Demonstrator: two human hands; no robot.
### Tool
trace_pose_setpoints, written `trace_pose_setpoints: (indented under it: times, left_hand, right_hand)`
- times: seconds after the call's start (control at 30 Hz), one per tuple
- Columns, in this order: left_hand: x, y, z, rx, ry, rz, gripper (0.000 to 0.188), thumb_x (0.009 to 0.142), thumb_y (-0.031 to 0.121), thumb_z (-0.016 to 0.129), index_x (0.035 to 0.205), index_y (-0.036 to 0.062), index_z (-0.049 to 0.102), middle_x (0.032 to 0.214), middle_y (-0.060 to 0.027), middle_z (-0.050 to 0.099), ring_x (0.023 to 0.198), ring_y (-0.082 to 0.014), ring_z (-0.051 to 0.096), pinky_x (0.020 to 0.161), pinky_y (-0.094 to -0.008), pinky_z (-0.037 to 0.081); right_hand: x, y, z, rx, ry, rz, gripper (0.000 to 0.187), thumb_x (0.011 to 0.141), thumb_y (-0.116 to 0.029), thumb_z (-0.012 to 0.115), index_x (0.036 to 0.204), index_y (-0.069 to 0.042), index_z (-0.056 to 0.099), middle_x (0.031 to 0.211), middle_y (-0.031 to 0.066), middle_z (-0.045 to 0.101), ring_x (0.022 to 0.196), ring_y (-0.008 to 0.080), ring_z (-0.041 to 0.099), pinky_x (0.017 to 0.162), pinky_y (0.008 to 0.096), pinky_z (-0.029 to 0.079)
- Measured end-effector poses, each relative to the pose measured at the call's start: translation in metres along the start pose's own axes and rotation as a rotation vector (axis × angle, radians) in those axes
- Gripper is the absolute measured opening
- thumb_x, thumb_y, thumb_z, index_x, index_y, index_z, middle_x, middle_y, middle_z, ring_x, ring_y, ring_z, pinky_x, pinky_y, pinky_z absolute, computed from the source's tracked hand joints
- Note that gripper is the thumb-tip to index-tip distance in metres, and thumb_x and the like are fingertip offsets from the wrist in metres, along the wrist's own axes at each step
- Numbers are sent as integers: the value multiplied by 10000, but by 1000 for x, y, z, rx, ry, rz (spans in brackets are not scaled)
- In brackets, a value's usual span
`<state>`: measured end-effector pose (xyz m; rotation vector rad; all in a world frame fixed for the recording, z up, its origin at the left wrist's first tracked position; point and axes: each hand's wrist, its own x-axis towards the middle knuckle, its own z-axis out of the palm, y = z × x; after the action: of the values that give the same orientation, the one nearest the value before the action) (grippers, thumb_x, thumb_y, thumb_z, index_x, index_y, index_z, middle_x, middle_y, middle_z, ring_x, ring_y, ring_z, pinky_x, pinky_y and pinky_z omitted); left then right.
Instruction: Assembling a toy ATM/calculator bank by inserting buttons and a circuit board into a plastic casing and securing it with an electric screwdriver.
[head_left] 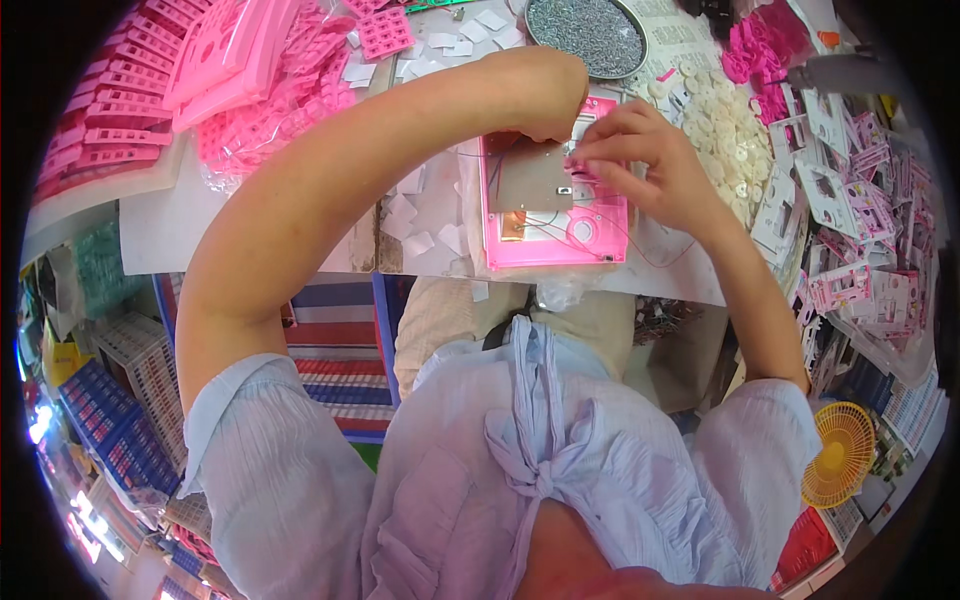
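Observation:
A pink plastic toy housing point(500, 252) lies open, back up, on the table before me, with thin wires running inside and out past its right side. Over its upper left part sits a flat grey-brown board point(530, 178). My left hand point(548, 95) reaches across to the housing's top edge, its fingers curled closed and mostly hidden. At the board's right edge, the thumb and fingers of my right hand point(648, 158) are pinched together over the housing. Whatever small part either hand holds is too hidden to name.
A round metal tray point(590, 38) of small screws stands beyond the housing. Pale round discs point(715, 130) pile up on the right, beside printed cards point(860, 215). Pink plastic parts point(290, 110) heap at the left. White paper pieces point(405, 215) lie scattered nearby.

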<state>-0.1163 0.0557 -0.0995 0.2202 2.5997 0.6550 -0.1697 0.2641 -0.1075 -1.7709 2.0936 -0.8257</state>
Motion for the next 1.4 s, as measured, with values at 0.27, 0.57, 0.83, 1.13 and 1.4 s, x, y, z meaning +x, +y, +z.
trace_pose_setpoints:
  times: [0.27,0.57,0.83,1.13,1.4]
  left_hand:
    - [-7,0,-7,160,-20,145,94,780,92,667,808,8,698,737,-135,703,715,-282,712,635,-403,553]
    - [-7,-7,5,331,87,289,140,823,137,647,832,7,697,791,-185,700,777,-374,699,704,-469,555]
    - [-10,-5,-9,159,61,285,159,842,169,645,907,41,713,816,-157,704,757,-343,688,711,-442,543]
    - [-56,-36,10,11,755,-232,258,883,285,681,962,44,729,837,-135,713,754,-309,674,690,-398,520]
    - [-68,-46,49,-197,883,-73,278,830,273,775,992,51,736,907,-89,714,851,-210,625,734,-356,500]
  right_hand:
    - [-10,-35,33,-358,223,10,337,782,-89,736,1117,-65,715,1029,78,661,972,284,597,832,391,520]
    - [-6,-51,26,-495,69,86,399,763,-75,677,1156,-3,679,1072,104,639,993,286,601,844,376,538]
    - [-10,-51,23,-558,-21,38,399,774,-89,665,1163,-2,679,1141,109,622,1023,278,590,858,364,539]
    - [-24,-20,1,-131,83,18,296,804,-81,694,1099,-86,714,1175,74,633,1138,254,588,862,361,547]
    - [-11,-42,9,-283,49,89,216,799,-117,721,1011,-82,735,1080,60,647,1018,273,608,843,380,548]
